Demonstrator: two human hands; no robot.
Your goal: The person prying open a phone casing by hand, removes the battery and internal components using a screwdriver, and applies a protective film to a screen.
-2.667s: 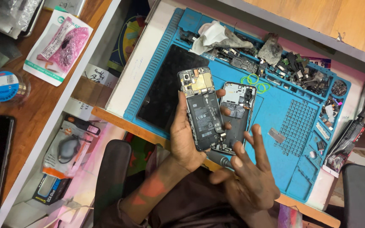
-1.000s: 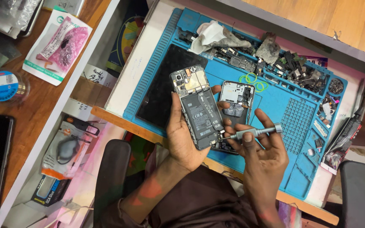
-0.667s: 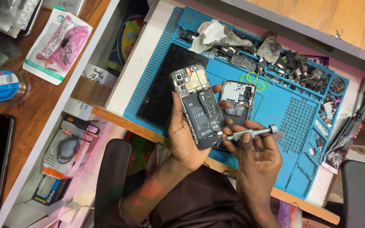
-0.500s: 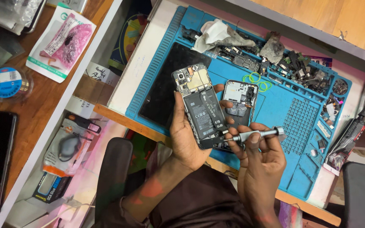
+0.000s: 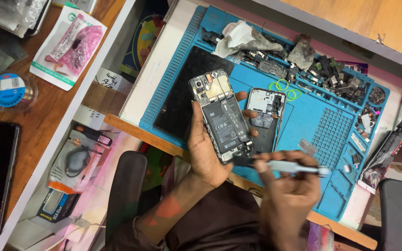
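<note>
Your right hand point(image 5: 287, 190) has brought the screwdriver point(image 5: 280, 165) in since half a second ago, so its dark tip now meets the near end of the phone point(image 5: 222, 116); before, the tool sat a little further right. Your left hand point(image 5: 205, 144) is clenched around the phone from the left, thumb on its left edge and fingertips showing past its right edge. The phone lies open-backed, battery up, long axis running from far-left to near-right, with the camera end far and the near end at the tool. Your right hand is closed on the screwdriver, which lies nearly level, its pale shaft pointing right and its tip pointing left.

Under both hands is the blue mat point(image 5: 322, 116) on the counter point(image 5: 164, 56). Just right of the phone, a second opened phone frame point(image 5: 266, 114) lies flat on the mat, partly behind your fingertips. A black screen panel point(image 5: 177, 97) lies on the mat to the left, its right part hidden by the held phone. Green rings point(image 5: 284, 88) sit just beyond the frame. The mat's far trays hold a crumpled cloth point(image 5: 240, 39) and a heap of small dark parts point(image 5: 336, 79); the right-hand compartments hold loose bits.
</note>
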